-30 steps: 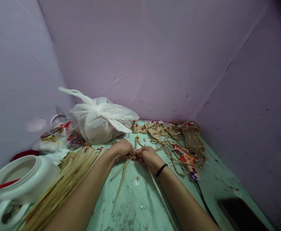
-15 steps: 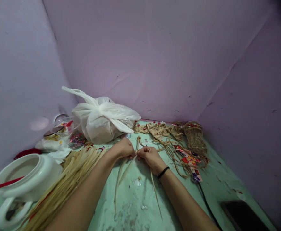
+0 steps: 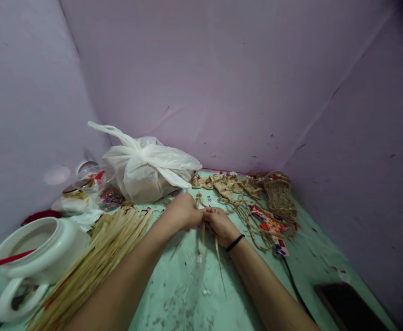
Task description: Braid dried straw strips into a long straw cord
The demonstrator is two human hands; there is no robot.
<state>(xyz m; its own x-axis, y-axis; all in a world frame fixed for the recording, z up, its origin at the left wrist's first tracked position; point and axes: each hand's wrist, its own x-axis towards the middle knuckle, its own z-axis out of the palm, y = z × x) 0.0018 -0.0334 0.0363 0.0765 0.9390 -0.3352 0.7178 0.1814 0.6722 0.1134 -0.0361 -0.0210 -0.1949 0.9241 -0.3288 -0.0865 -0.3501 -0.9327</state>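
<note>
My left hand (image 3: 185,212) and my right hand (image 3: 218,224) meet at the middle of the green surface, fingers pinched on thin straw-coloured strands. Loose strand ends (image 3: 220,265) hang below my right hand, and others trail under my left. Just beyond the fingers lies the small knotted top (image 3: 199,196) of the braid. The exact crossing of the strands is hidden by my fingers. A thick bundle of dry fibre strips (image 3: 101,257) lies beside and under my left forearm.
A white pot (image 3: 43,250) stands at the left, near a tied white plastic bag (image 3: 146,170). Braided pieces (image 3: 227,185) with beads line the wall, beside a woven roll (image 3: 279,195). Floral cloth (image 3: 270,225), a black cable and a dark phone-like object (image 3: 353,305) lie right.
My left hand has shifted right and now touches my right hand. The strands beneath my left hand have swung, and one long end no longer hangs at the left.
</note>
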